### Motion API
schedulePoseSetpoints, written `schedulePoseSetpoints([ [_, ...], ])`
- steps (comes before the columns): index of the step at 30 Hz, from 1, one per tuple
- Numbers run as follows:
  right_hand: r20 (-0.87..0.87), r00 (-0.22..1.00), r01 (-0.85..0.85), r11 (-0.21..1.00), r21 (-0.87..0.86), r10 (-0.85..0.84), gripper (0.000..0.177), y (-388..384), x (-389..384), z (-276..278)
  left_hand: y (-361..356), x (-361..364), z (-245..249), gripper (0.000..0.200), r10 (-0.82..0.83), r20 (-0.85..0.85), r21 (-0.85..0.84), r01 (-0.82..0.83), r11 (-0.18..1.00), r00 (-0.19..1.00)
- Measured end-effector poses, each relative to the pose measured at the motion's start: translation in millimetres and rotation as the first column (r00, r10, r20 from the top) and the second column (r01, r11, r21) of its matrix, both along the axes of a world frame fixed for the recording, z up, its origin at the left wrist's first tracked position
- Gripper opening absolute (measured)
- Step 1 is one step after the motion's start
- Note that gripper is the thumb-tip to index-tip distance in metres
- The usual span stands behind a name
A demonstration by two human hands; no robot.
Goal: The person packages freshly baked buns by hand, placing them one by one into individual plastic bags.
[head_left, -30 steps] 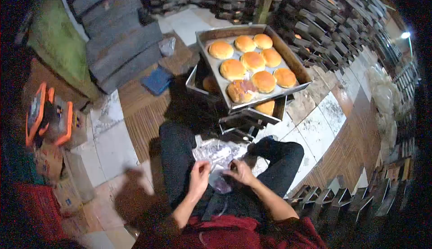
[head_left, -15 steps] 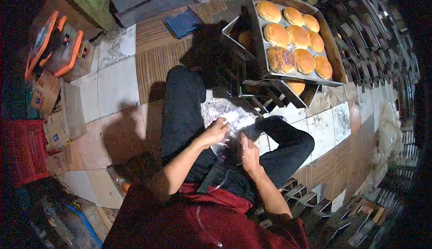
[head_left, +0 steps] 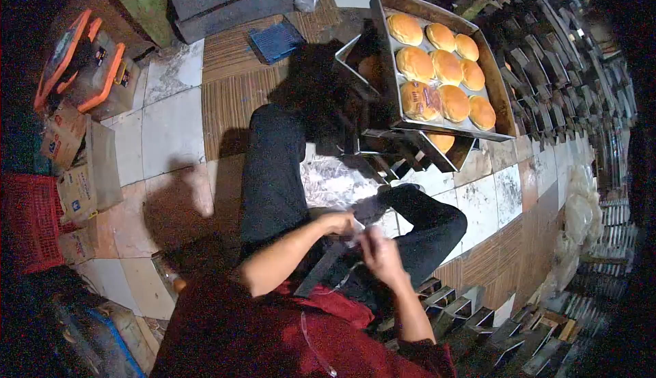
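Note:
My left hand (head_left: pixel 337 224) is over my lap, its fingers pinched on a small bit of clear plastic (head_left: pixel 357 227). Close beside it, my right hand (head_left: pixel 383 255) is raised with curled fingers. Motion blurs that hand, and whatever is in its fingers cannot be made out. Beyond the hands, between my legs, lies a shiny pile of clear plastic (head_left: pixel 338 178). A metal tray (head_left: pixel 454 127) of round golden buns (head_left: pixel 447 68) stands ahead on the right. One bun in its near left corner is in a printed wrapper (head_left: pixel 421 101).
More trays (head_left: pixel 459 159) are stacked askew under the bun tray. Metal pans (head_left: pixel 547 57) fill the right side. On the left are an orange-edged plastic bin (head_left: pixel 102 81), cardboard boxes (head_left: pixel 76 190) and a red crate (head_left: pixel 31 221). A blue tray (head_left: pixel 276 40) lies on the floor.
Both hands have drawn back toward my body and closer together, away from the plastic pile. The view has shifted slightly; the buns and trays stay in place.

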State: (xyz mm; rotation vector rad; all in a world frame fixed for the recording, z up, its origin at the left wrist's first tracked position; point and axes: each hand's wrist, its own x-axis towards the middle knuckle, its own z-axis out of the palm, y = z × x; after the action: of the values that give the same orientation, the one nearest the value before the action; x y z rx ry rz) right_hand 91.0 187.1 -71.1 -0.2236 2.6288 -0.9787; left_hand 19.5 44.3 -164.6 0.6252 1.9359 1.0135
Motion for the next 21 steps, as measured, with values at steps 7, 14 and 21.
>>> schedulePoseSetpoints([
  [7,-0.565,0.57,0.607,0.77,-0.199,-0.596,0.014,48,-51,83,-24,-34,70,0.061,0.556,0.742,0.096,-0.881,0.464,0.374],
  [14,-0.107,0.994,-0.041,0.959,-0.28,0.011,0.031,-47,-45,71,-35,-18,108,0.026,0.566,0.689,0.346,-0.892,0.292,0.453],
  [21,0.16,0.93,0.368,0.844,-0.39,-0.331,0.016,1,-112,84,-80,-29,125,0.024,0.466,0.658,0.416,-0.801,0.43,0.592],
])
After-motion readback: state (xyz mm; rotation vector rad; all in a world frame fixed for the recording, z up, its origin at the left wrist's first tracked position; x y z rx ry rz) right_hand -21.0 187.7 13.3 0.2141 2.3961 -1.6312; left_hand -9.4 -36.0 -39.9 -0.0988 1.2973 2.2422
